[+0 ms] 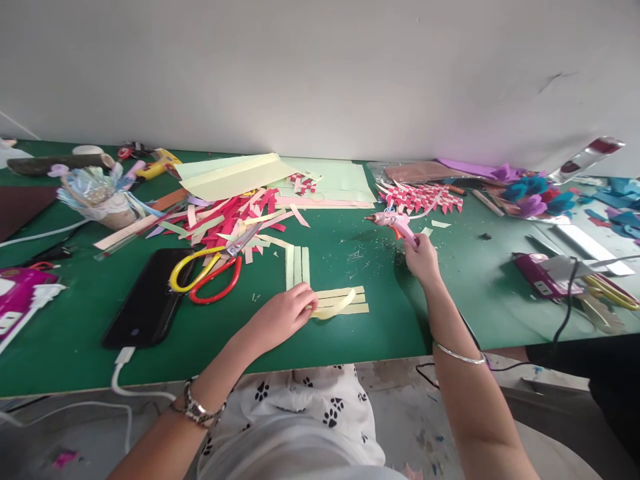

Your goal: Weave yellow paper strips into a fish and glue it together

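My left hand (286, 312) is low over the table, its fingers pinched on a pale yellow paper strip (340, 307) whose free end curls up to the right. Flat yellow strips (361, 308) lie side by side under and beside it. Light green strips (299, 263) stretch away from the fingertips toward the wall, at right angles to the yellow ones. The corner where the two sets meet is hidden by my fingers. Farther right, my right hand (423, 260) is wrapped around the handle of a pink hot glue gun (395, 220), its nozzle pointing left above the green tabletop.
Scissors (233, 250) rest on a pile of red and green paper strips (240, 217), beside a phone (150, 300). Paper sheets (340, 179) and a woven red-and-pink piece (420, 198) lie behind. Purple devices (543, 277) sit at both sides; a dark cable (564, 327) hangs at right.
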{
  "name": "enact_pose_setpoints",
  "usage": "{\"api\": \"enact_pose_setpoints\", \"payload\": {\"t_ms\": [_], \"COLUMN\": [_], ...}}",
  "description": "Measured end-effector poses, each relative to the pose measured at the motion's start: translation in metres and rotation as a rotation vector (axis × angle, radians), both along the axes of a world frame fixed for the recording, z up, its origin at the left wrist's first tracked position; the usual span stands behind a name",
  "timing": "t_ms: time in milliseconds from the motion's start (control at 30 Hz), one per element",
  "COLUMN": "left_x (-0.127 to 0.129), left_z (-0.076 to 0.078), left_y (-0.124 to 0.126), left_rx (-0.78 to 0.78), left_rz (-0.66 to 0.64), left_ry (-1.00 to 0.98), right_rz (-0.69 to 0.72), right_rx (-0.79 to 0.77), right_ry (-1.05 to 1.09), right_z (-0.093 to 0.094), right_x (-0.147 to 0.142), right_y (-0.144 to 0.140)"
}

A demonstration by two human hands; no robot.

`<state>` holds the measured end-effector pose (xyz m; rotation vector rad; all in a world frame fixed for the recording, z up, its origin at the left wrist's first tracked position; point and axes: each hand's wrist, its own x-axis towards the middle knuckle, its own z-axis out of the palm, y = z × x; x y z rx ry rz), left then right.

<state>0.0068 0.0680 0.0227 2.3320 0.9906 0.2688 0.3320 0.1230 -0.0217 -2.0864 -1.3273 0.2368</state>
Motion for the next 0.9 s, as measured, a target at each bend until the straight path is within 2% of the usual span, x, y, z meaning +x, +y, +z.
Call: {"api": "enact_pose_setpoints", "payload": {"t_ms": [200,433,700,900], "left_x": [-0.003,-0.003,-0.005,-0.006], "left_z": [-0.002,-0.002,-0.002,-0.001], "left_y": [0.002,0.0,-0.001,-0.001], "left_rx": [-0.06,0.069,-0.088,-0.145], "left_rz": [-0.033,-0.125,0.014,0.042], "left_ry": [-0.045,0.049,-0.057,-0.145], "right_rz": [0.001,0.009,-0.009,-0.081], "right_rx": [-0.006,-0.01,-0.003,0.016], "right_ry": [0.014,0.024,0.053,0.088], "right_z": [0.002,0.0,0.002,0.019], "right_x": [-0.001,0.0,-0.001,-0.006], "right_y": [-0.001,-0.001,-0.001,-0.006]}}
